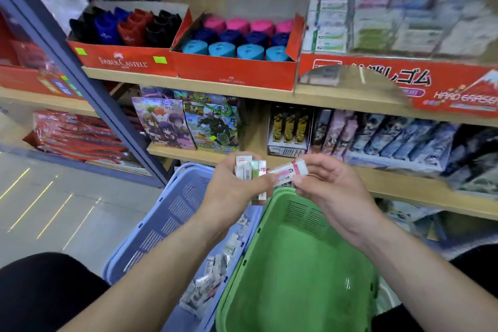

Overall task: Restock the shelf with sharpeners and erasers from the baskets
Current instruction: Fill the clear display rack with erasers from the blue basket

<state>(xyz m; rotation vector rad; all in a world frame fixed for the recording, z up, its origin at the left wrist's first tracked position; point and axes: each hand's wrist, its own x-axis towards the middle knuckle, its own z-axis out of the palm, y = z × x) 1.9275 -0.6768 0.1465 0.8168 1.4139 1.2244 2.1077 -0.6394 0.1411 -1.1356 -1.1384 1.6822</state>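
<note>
Shop shelf (204, 86) shows sharpener boxes (234, 46) and eraser display (390, 21) well filled. Left hand (231, 188) grips an eraser bundle (249, 170); right hand (331, 191) pinches a single eraser (289, 170). Both hands are over the baskets. Green basket (296, 277) looks empty, blue basket (172, 213) holds many loose erasers (213, 275): judged roughly midway.

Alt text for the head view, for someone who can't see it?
The left hand grips a stack of wrapped erasers; the right hand pinches a single eraser, above a blue basket of erasers and a green basket. Behind, a shelf holds red sharpener boxes and an eraser display.
</note>
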